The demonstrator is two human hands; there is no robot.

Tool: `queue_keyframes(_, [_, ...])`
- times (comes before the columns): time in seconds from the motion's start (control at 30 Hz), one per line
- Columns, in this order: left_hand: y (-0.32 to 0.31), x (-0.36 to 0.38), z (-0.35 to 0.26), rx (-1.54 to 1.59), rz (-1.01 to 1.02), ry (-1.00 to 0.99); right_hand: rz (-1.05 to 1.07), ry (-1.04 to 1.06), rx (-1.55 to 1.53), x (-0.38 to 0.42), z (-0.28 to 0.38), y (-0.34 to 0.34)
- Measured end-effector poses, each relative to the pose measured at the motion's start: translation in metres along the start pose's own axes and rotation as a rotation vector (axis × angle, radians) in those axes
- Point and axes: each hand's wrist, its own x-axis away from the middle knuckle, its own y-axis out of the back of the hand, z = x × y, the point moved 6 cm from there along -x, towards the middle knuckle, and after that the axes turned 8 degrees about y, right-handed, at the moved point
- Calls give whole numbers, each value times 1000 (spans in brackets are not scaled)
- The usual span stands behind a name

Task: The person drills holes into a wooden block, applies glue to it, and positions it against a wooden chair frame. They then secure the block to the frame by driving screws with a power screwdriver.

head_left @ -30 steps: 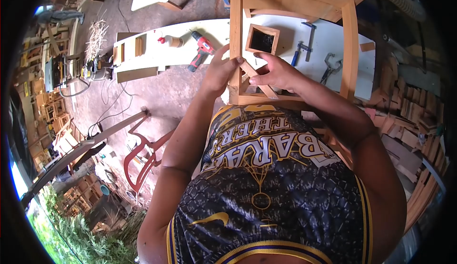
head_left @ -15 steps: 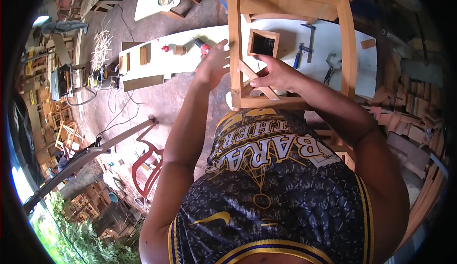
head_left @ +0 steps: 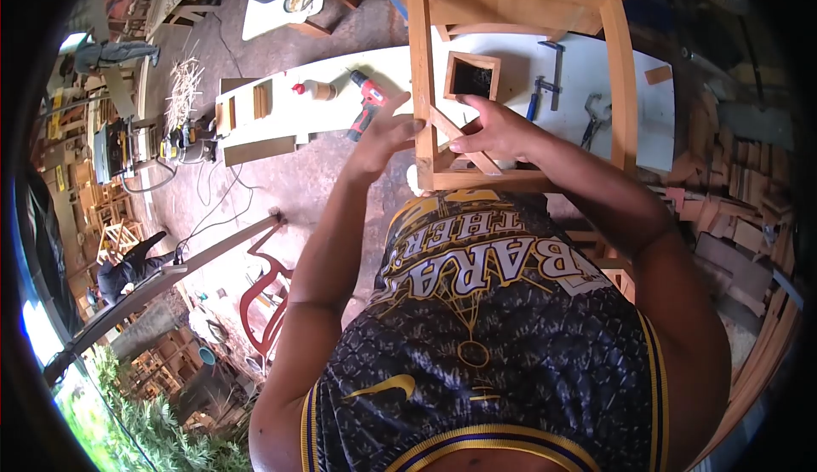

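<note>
A wooden frame [head_left: 624, 89], apparently part of a chair, stands over the white workbench in front of me. A short wooden strip [head_left: 477, 155] lies diagonally across its near left corner. My right hand [head_left: 502, 134] is closed on this strip from the right, thumb and fingers around it. My left hand [head_left: 385, 142] is at the outer side of the left rail [head_left: 422, 72], fingers apart, one fingertip at the wood. Just beyond my left hand lies a red and black cordless drill [head_left: 368, 97]. Past my right hand is a square wooden box [head_left: 449, 76] with dark contents.
On the white bench [head_left: 511, 46] lie a blue-handled bar clamp [head_left: 547, 85], locking pliers [head_left: 594, 119] and a bottle with a red cap [head_left: 317, 90]. Wood pieces [head_left: 749, 208] are stacked at right. Two other people [head_left: 119, 52] [head_left: 128, 274] are at far left.
My left hand has come back toward me and its fingertip has reached the left rail, uncovering more of the drill. My right hand stays on the strip. A person at lower left has shifted.
</note>
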Motion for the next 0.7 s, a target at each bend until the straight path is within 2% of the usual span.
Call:
queue_keyframes(0.07, [-1, 5, 1, -22, 82, 13, -2, 1, 3, 1, -4, 2])
queue_keyframes(0.17, [-12, 7, 0, 347, 171, 10, -12, 30, 48, -4, -11, 4])
queue_keyframes(0.3, [-42, -7, -6, 359, 124, -13, -18, 54, 43, -4, -12, 4])
queue_keyframes(0.4, [-44, -12, -8, 324, 202, -29, -31, 97, 82, -6, -13, 5])
queue_keyframes(0.53, [-47, -15, -7, 388, 167, -90, -6, 86, 38, 7, 1, 6])
queue_keyframes(0.6, [-47, -14, -8, 399, 121, -129, 101, -55, -37, 30, -3, 8])
queue_keyframes(0.63, [-47, -14, -10, 400, 124, -130, 103, -194, 79, 48, 5, 15])
queue_keyframes(0.7, [-48, -13, -10, 395, 104, -144, 81, -201, 70, 63, 12, 19])
